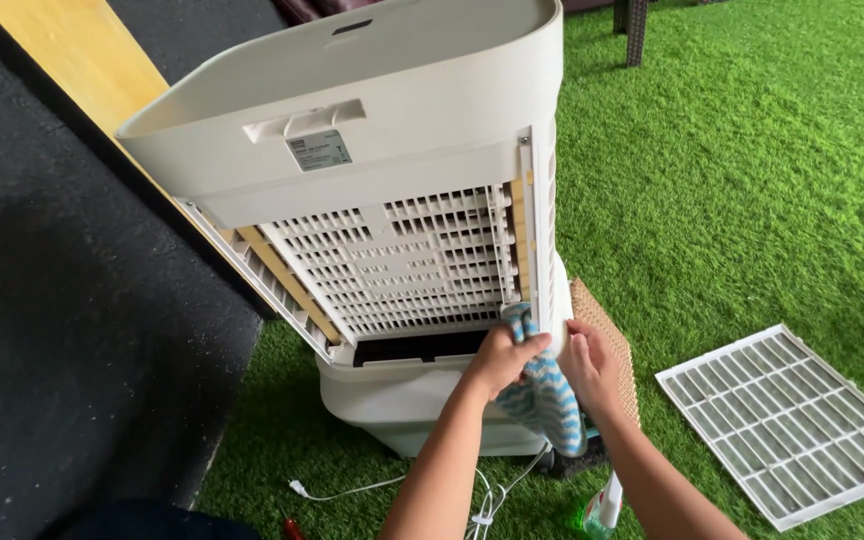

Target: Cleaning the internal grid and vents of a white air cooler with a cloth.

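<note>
A person kneeling on artificial green turf (752, 180) works at the back of a white air cooler (372, 160), seen from a head-worn camera looking down. The left hand (500, 358) is closed around a blue-and-white striped cloth (544, 395), pressing its upper end against the lower right corner of the cooler's white inner grille (402, 265); the rest of the cloth hangs down between the two forearms. The right hand (592, 365) has its fingers curled against the cooler's right rear edge, just beside the cloth (whether it grips the edge or merely steadies it cannot be told).

Behind the right hand, a brown honeycomb pad (614, 335) stands upright, leaning against the cooler's side. A white slatted rear panel (787, 425) lies flat on the turf, well apart to the right. Below the forearms, a white power cord (392, 487) trails over the grass, near a red-handled tool (294, 527) at the bottom edge. A spray bottle (602, 510) with a green base stands just under the right forearm. To the left of the cooler, a dark mat (72, 330) borders the turf, with a yellow wooden board (72, 60) running diagonally behind it.
</note>
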